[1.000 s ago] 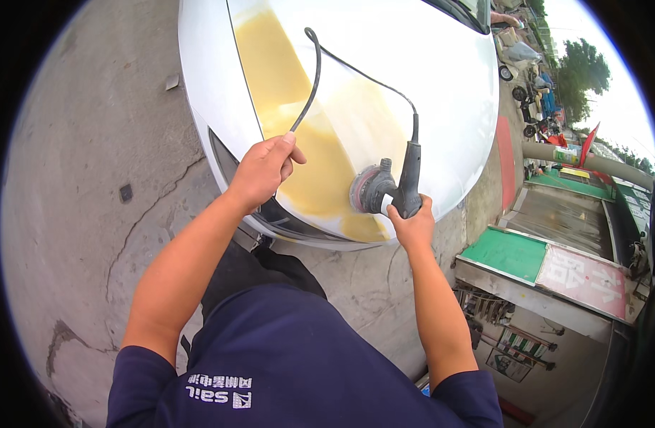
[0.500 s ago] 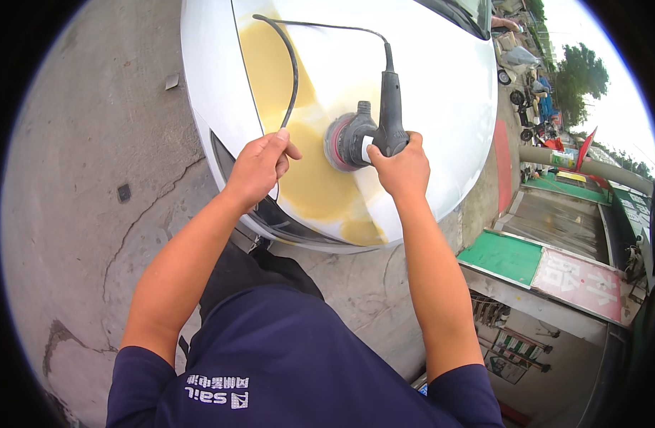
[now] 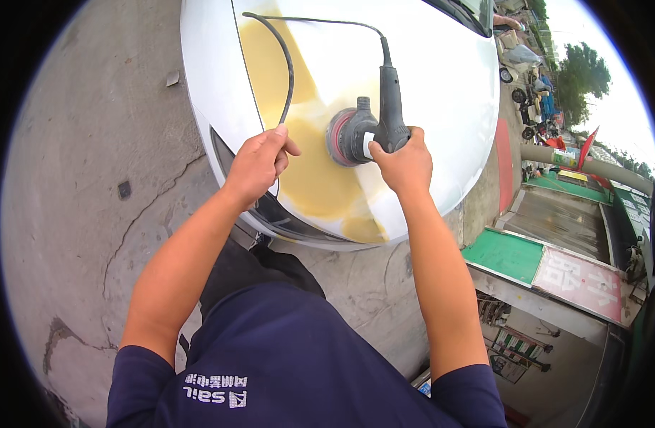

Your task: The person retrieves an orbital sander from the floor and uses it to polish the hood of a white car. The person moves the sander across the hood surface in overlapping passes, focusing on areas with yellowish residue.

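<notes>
A: Left hand [image 3: 255, 167] first. How are the fingers [image 3: 278, 136] set?
B: Closed. The black cord [image 3: 290, 71] is pinched at the fingertips, the rest curled loosely beneath.
A: And the right hand [image 3: 404, 162]?
B: Wrapped round the back of the sander [image 3: 357, 134], with the thumb [image 3: 379, 154] laid beside a white label [image 3: 368, 145]. The far fingers are mostly hidden; how tightly they are pressed cannot be told.
A: Sander's position?
B: At the white hood [image 3: 449, 107], by the right side of a yellow patch [image 3: 315, 187]. The pad [image 3: 334, 137] is turned leftward; whether its whole face is in contact cannot be told. From the handle's end the cord is run left, then looped back to the left hand.
A: Surroundings?
B: Headlight [image 3: 279, 215] noted just below the left hand. Cracked concrete ground [image 3: 78, 171] at left. At right: a green-and-red sign [image 3: 504, 255], a pole [image 3: 539, 154], wheeled vehicles [image 3: 517, 95], a tree [image 3: 583, 78].
</notes>
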A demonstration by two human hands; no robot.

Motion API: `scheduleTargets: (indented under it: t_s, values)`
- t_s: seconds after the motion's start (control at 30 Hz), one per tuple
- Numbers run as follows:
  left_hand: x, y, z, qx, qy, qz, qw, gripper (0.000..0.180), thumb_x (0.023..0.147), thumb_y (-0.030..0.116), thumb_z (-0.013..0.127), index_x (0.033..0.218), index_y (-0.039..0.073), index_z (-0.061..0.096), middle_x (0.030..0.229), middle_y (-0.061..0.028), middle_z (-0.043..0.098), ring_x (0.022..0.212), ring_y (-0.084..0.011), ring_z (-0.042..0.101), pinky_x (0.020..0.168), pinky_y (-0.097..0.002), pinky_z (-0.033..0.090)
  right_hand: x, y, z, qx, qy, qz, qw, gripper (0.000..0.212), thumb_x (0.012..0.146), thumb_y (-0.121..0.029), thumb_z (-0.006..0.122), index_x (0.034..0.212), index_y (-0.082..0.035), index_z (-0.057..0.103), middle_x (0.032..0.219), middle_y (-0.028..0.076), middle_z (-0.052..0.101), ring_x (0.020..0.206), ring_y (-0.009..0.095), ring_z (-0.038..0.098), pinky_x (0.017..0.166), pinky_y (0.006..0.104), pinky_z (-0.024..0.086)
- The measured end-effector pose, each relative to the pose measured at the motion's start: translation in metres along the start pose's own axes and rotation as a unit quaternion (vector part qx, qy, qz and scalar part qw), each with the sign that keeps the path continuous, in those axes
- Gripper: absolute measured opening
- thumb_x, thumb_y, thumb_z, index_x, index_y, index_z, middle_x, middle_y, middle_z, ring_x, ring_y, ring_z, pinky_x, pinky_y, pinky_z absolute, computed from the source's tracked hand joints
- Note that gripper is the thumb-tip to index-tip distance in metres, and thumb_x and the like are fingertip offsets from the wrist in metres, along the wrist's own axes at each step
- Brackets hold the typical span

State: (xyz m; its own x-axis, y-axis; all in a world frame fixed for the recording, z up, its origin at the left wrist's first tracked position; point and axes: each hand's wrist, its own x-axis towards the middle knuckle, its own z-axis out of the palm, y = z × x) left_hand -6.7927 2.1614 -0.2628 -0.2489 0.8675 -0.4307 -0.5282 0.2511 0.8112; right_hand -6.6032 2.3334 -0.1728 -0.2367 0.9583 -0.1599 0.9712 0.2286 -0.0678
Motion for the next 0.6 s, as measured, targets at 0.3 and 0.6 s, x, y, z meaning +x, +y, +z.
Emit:
scheduleTargets:
  t_s: [0.3, 0.6]
  values:
    - [0.001, -0.007, 0.021, 0.03, -0.033, -0.016, 0.999, 0.052, 0.113, 0.043, 0.042, 0.096, 0.001, 0.067, 0.063, 0.0053, 0.042, 0.058, -0.006, 0.035, 0.056, -0.0259, 0.033, -0.051, 0.095, 0.033, 0.044, 0.01, 0.056, 0.997, 0.083, 0.078, -0.047, 0.084, 0.138, -0.001, 0.049, 0.123, 0.021, 0.068, 0.112, 0.039, 0.068, 0.095, 0.0469, 0.055]
    - [-0.004, -0.012, 0.017, 0.049, -0.046, -0.009, 0.998, 0.052, 0.114, 0.042, 0.041, 0.095, 0.001, 0.067, 0.062, 0.0051, 0.04, 0.055, -0.0063, 0.034, 0.054, -0.026, 0.032, -0.066, 0.164, 0.048, 0.071, 0.028, 0.132, 0.988, 0.083, 0.075, -0.046, 0.087, 0.137, -0.004, 0.051, 0.118, 0.02, 0.072, 0.11, 0.038, 0.07, 0.094, 0.0472, 0.055]
